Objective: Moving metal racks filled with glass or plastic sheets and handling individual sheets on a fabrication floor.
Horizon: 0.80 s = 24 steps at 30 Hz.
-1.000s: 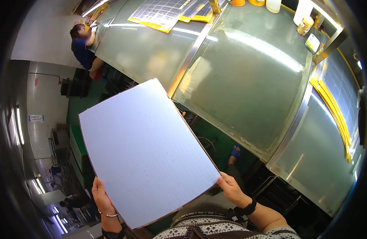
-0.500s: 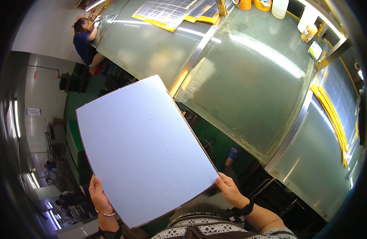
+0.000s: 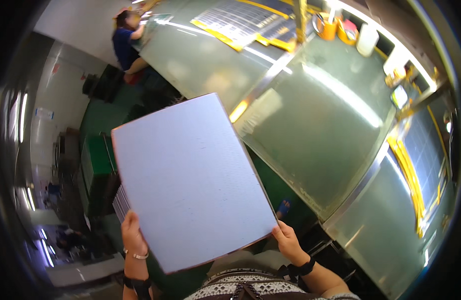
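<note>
A large, flat, pale bluish-white panel with a thin dark edge is held out in front of my body, tilted in view. Fine dark specks dot its face. My left hand grips its lower left edge, thumb on top and the other fingers mostly hidden beneath. At the lower right corner my right hand pinches the panel in the same way. What lies under the panel is hidden by it.
A long greenish worktable runs along the right, with yellow-edged printed sheets, orange tubs and a white bottle on it. A co-worker sits at its far left end. A green box-shaped unit stands left of the panel.
My view has turned, so the table and co-worker sit further right. The panel has shifted slightly right in the picture, still gripped by both hands.
</note>
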Each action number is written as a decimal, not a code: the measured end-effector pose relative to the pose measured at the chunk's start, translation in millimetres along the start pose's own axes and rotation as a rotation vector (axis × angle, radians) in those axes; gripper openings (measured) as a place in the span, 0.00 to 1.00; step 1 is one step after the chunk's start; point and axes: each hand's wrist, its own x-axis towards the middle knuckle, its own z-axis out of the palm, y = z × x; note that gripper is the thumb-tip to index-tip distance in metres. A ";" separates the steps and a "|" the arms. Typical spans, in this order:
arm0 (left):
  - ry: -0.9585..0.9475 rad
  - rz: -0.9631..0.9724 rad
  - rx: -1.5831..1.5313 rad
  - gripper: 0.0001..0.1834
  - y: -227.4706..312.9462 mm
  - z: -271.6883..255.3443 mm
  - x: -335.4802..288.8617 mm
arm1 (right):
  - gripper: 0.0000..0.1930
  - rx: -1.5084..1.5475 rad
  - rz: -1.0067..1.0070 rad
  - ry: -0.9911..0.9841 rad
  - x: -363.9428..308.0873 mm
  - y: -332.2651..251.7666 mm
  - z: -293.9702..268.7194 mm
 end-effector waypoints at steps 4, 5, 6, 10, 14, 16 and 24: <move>-0.024 -0.301 -0.371 0.10 -79.6 -6.6 20.4 | 0.14 -0.239 -0.157 0.135 -13.7 -31.2 -3.4; -0.104 -0.399 -0.561 0.15 -88.7 8.8 21.5 | 0.14 -0.228 -0.175 0.157 -16.4 -46.6 2.4; -0.086 -0.375 -0.600 0.18 -104.8 17.3 22.2 | 0.13 -0.299 -0.217 0.166 -18.5 -49.0 -4.0; 0.053 -0.267 -0.554 0.20 -148.8 31.1 20.1 | 0.13 -0.446 -0.270 0.205 -20.3 -64.7 -3.7; 0.172 -0.160 -0.480 0.20 -111.7 3.2 32.8 | 0.14 -0.304 -0.176 0.083 12.9 -60.8 17.3; 0.281 -0.050 -0.433 0.19 -76.0 -23.0 35.1 | 0.17 -0.159 -0.091 0.003 39.0 -56.4 39.5; 0.865 0.640 0.556 0.11 6.6 -144.3 44.3 | 0.19 -0.492 -0.080 -0.224 54.5 -95.1 73.0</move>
